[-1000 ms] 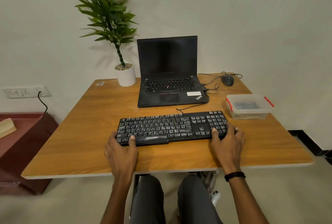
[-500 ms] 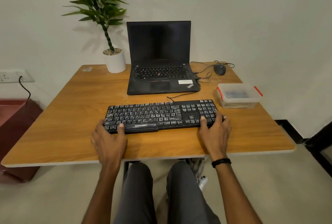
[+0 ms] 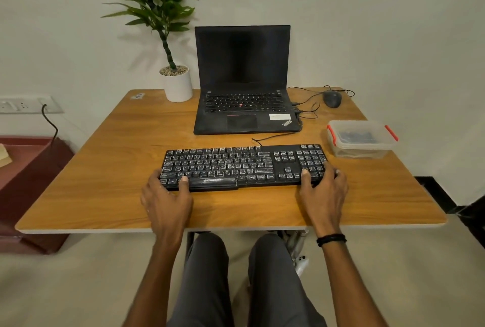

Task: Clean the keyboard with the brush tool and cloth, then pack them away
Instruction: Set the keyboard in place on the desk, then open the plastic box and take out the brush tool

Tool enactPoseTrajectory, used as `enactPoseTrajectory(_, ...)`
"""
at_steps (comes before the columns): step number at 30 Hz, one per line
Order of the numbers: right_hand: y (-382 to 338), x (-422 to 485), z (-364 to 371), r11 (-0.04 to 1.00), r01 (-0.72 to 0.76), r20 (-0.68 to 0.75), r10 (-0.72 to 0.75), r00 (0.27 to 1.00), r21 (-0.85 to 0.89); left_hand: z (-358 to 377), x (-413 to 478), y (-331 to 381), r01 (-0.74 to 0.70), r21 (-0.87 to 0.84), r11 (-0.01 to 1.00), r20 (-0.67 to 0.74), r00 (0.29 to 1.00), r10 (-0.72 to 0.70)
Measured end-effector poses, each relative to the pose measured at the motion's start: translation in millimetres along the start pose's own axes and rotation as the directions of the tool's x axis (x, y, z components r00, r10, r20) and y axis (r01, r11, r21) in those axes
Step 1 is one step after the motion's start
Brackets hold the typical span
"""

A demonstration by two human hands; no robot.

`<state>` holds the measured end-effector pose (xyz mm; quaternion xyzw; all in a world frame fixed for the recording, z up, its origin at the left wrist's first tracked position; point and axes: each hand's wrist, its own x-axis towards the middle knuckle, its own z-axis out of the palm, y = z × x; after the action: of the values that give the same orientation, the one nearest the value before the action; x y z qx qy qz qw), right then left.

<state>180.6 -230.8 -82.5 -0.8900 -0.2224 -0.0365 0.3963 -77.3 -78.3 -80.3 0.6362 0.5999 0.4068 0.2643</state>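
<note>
**Though nothing's been brushed or wiped yet, the setup looks about ready**

With its keys speckled in whitish grime, the black full-size plastic keyboard [image 3: 244, 166] sits towards the front of the brown wooden tabletop [image 3: 105, 169], just in front of the open black laptop [image 3: 244, 82]. The left hand [image 3: 168, 200] has its left end and the right hand [image 3: 324, 192] has its right end. Thumbs are on top of the front keys, and the fingers [image 3: 334, 173] are curled round the sides, clamped on the case.

So I'd call this the positioning step, right at the start. No brush or cloth is out anywhere. My guess is they're in the clear lidded plastic box with red clips [image 3: 360, 139], near the keyboard's right end and a bit further back. Something dark shows through the lid, but I can't tell what.

Next move, I reckon: let go with the right hand, reach over, pop both clips, lift the lid and pull out the brush. That box looks light, so it may skid unless the other hand steadies it.
</note>
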Motion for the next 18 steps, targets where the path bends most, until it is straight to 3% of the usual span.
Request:
enactPoseTrajectory(6, -0.4, 1.3, -1.8, 1.0, 0.001, -0.005, -0.001, 1.0, 0.011, 1.6, 2.4, 2.2, 0.004, -0.004, 1.0, -0.002, 1.0, -0.004)
enactPoseTrajectory(12, 3.0, 9.5, -18.6, 0.989, -0.023, -0.069, 0.033, 0.997, 0.143, 11.4, -9.4, 37.8, -0.054, -0.043, 0.998, -0.063, 0.997, 0.051)
enactPoseTrajectory(15, 6.0, 26.3, -38.0, 0.972, -0.036, -0.131, 0.068, 0.989, 0.233, 31.4, -18.4, 70.8, -0.181, -0.114, 0.977, -0.01, 0.983, 0.181)
enactPoseTrajectory(18, 13.5, 59.3, -60.1, 0.958, -0.058, -0.207, 0.12, 0.971, 0.279, 66.1, -26.5, 117.8, -0.25, -0.209, 0.946, 0.143, 0.949, 0.282)
